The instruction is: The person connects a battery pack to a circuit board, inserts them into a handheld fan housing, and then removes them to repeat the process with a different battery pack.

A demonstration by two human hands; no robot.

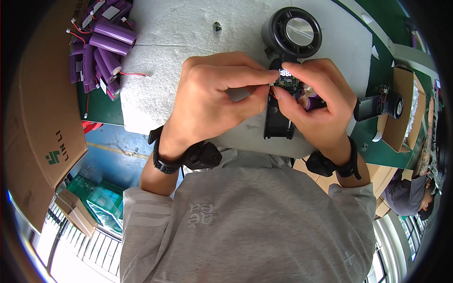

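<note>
A black handheld fan with a round head (275, 35) lies in front of me, its handle housing (279, 121) pointing toward me. A small green circuit board (287, 81) with a lit digit display sits at the top of the handle. My left hand (214, 89) is closed, thumb and forefinger pinching at the board's left edge on a small white plug with a red wire, mostly hidden by the fingertips. My right hand (325, 96) is curled round a purple cylindrical battery (313, 103). Its forefinger reaches the board beside the display, and its thumb is near the red wire.
Several purple batteries (106, 42) with wires are piled at the far left, beside a large cardboard box (42, 108). White foam sheet (160, 28) covers the green table. At right lie another fan part (370, 108) and an open carton (401, 108); another person (406, 195) is beyond.
</note>
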